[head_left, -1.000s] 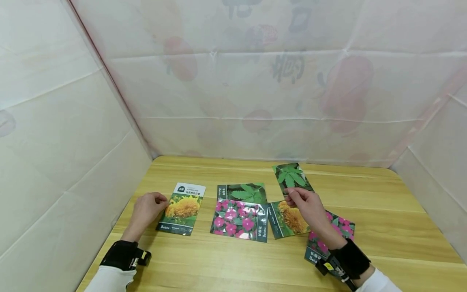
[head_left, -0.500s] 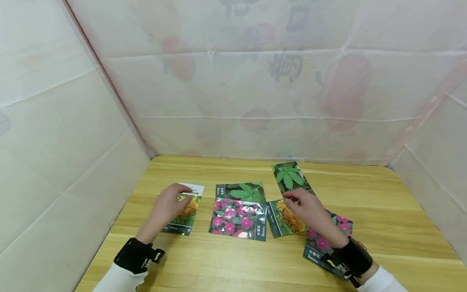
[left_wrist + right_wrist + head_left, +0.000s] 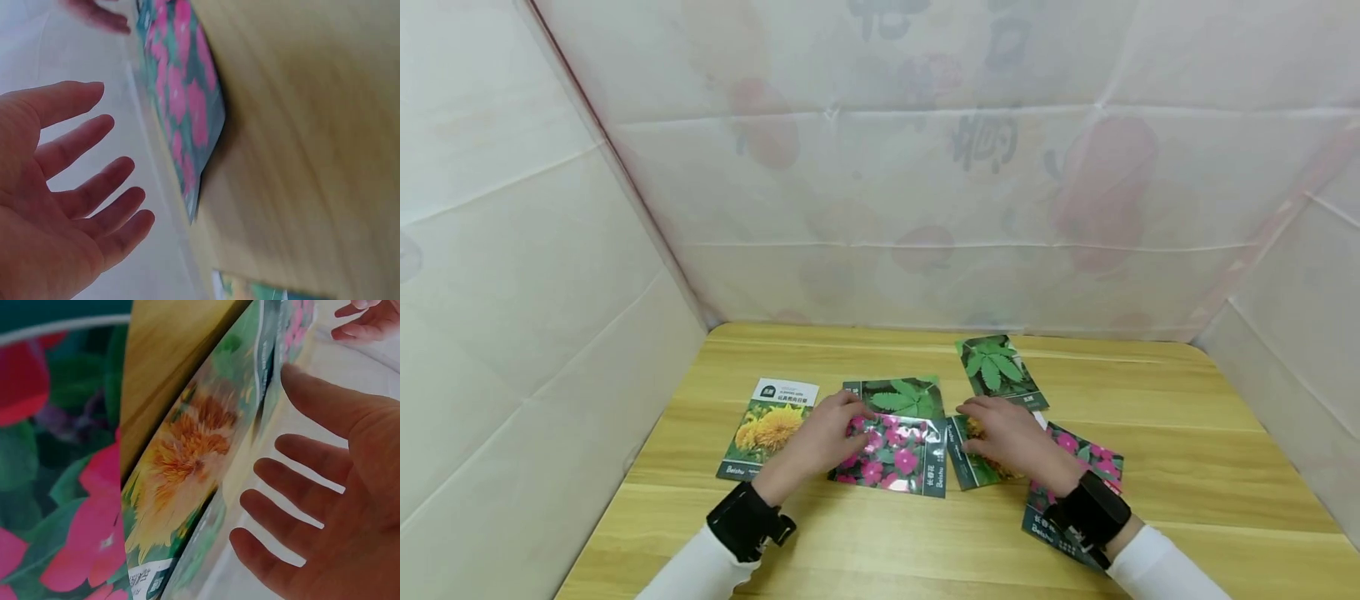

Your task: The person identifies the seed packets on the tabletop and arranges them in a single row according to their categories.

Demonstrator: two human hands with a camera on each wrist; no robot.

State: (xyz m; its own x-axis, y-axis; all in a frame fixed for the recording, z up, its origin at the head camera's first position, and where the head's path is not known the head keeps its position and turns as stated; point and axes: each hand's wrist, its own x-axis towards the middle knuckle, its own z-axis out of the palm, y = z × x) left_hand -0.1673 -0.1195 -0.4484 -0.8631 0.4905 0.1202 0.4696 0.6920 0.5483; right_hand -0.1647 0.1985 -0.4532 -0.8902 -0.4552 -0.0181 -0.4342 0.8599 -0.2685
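Note:
My left hand point(image 3: 829, 429) hovers over the left end of a pink-flower seed packet point(image 3: 891, 462), which overlaps a green-leaf packet point(image 3: 904, 397). In the left wrist view its fingers are spread and relaxed, apart from the pink packet point(image 3: 181, 94). Over the right-hand sunflower packet point(image 3: 967, 468), my right hand point(image 3: 1009, 437) partly hides the print. The right wrist view shows that hand point(image 3: 331, 494) with fingers parted, holding nothing, beside the orange-yellow bloom on the packet point(image 3: 194, 450).
Another sunflower packet point(image 3: 773, 429) lies at the left of the wooden table point(image 3: 880, 550). A second leaf packet point(image 3: 996, 367) lies at the back right. Another pink-flower packet point(image 3: 1090, 450) is partly under my right wrist. White cloth walls point(image 3: 865, 183) stand behind and beside the table.
My left hand has moved right, from the left sunflower packet across to the pink packet. My right hand has shifted slightly left and lower over the right sunflower packet.

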